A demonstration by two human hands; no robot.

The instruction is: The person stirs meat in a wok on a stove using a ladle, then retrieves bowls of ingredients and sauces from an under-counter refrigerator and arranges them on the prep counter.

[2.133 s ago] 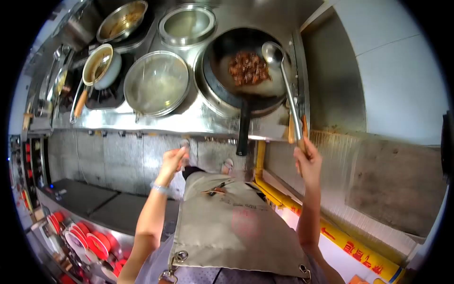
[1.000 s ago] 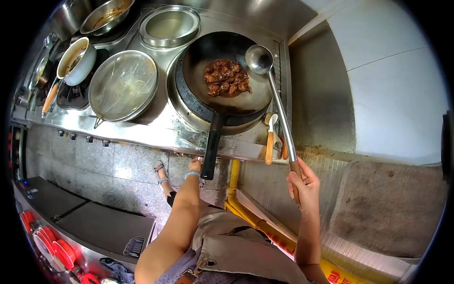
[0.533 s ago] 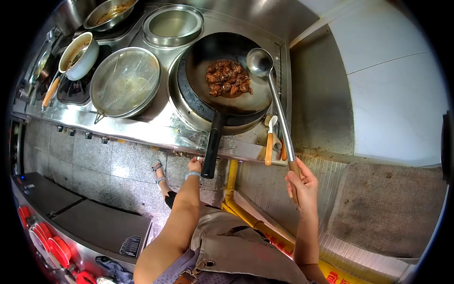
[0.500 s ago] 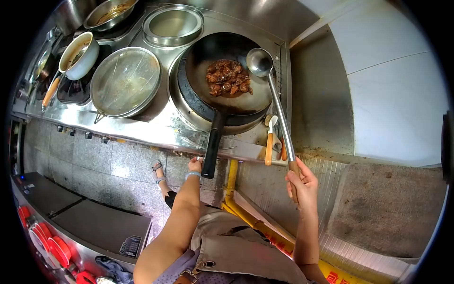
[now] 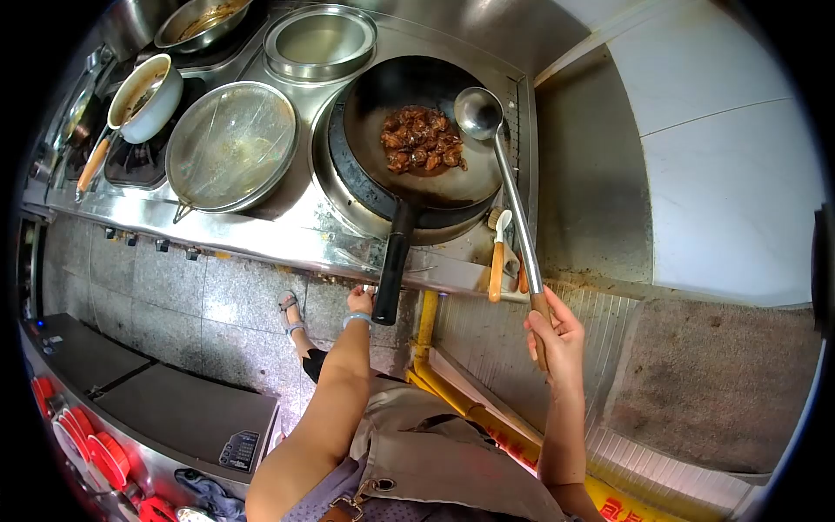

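Observation:
My right hand [image 5: 557,335] is closed around the wooden grip of a long metal ladle [image 5: 519,204]. The ladle's bowl rests at the right rim of a black wok [image 5: 374,161], beside glossy brown chunks of food [image 5: 422,139]. The wok sits on the stove with its black handle [image 5: 396,265] toward me. My left hand [image 5: 360,300] is at the stove's front edge, just left of the handle's end; its fingers point at the front panel, on something small I cannot make out.
A mesh strainer over a bowl [image 5: 230,148], a metal basin [image 5: 320,43] and a white pot [image 5: 146,100] stand left of the wok. A brush [image 5: 497,252] lies at its right. A yellow pipe [image 5: 424,335] runs below the stove. Red dishes [image 5: 108,457] are at lower left.
Since the oldest frame, my left hand has moved forward to the stove's front edge and the view has shifted. My right hand still holds the ladle. Over the last half second, almost nothing moved.

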